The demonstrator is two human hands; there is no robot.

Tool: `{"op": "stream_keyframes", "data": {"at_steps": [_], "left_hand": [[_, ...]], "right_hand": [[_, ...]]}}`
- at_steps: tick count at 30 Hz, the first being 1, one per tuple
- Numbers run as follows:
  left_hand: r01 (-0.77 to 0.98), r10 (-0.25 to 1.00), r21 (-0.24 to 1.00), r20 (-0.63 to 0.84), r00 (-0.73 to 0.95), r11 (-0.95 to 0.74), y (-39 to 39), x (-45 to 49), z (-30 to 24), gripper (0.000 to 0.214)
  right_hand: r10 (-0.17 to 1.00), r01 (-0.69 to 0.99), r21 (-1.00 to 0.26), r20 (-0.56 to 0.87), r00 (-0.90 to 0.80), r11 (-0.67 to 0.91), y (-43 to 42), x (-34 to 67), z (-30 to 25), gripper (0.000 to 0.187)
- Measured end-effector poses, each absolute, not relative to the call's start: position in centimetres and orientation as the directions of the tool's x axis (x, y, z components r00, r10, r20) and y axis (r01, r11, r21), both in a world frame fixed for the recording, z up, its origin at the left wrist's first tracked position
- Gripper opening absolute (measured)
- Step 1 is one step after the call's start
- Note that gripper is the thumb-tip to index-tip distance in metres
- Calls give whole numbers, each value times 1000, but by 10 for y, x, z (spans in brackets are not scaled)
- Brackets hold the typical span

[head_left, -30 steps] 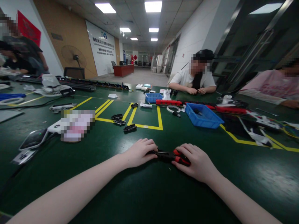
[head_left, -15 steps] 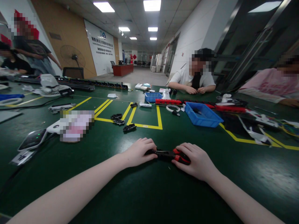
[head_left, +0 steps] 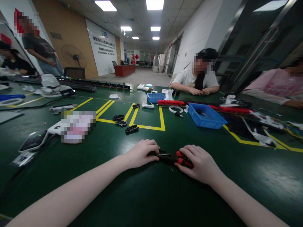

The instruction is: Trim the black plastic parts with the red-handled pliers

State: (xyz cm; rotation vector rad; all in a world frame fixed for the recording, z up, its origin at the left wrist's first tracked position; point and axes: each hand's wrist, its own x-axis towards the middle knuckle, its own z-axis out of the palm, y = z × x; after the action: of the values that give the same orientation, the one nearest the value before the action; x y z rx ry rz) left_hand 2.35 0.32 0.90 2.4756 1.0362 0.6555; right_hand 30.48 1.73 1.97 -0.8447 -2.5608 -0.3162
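Note:
Red-and-black pliers (head_left: 182,160) lie in my right hand (head_left: 197,164), its fingers wrapped round the handles. The jaws point left toward my left hand (head_left: 144,153). Between the thumb and fingers of that hand is a small black part (head_left: 152,153), mostly covered, so its exact kind is unclear. The plier tips meet or nearly meet this part; I cannot tell whether they grip it. Both hands are low over the green table (head_left: 151,195). Beyond them lie several similar-looking black plastic pieces, the closest being one black piece (head_left: 132,129).
A blue bin (head_left: 205,118) with dark items stands right of centre, a smaller blue bin (head_left: 155,98) behind it. Red strips (head_left: 171,102) run along the far side. At left are a phone (head_left: 78,127) and a device with a screen (head_left: 34,140). Co-workers sit across the table.
My hands and the pliers hold nearly the same place, with the plier jaws turned very slightly. At the far left, a standing person has shifted a little to the right.

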Motion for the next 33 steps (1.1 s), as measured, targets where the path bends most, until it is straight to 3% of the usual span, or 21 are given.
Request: {"op": "stream_keyframes", "data": {"at_steps": [14,23,33], "left_hand": [[553,731,509,265,628,-659,1,24,10,10],[534,735,536,281,617,-654,1,24,10,16],[535,746,562,251,616,-631,2,25,10,13]], "right_hand": [[659,635,-185,292,-693,750,16,304,28,26],[675,652,-183,276,-684,736,16,304,28,26],[628,638,-109,366,-687,762,23,315,25,35]]}}
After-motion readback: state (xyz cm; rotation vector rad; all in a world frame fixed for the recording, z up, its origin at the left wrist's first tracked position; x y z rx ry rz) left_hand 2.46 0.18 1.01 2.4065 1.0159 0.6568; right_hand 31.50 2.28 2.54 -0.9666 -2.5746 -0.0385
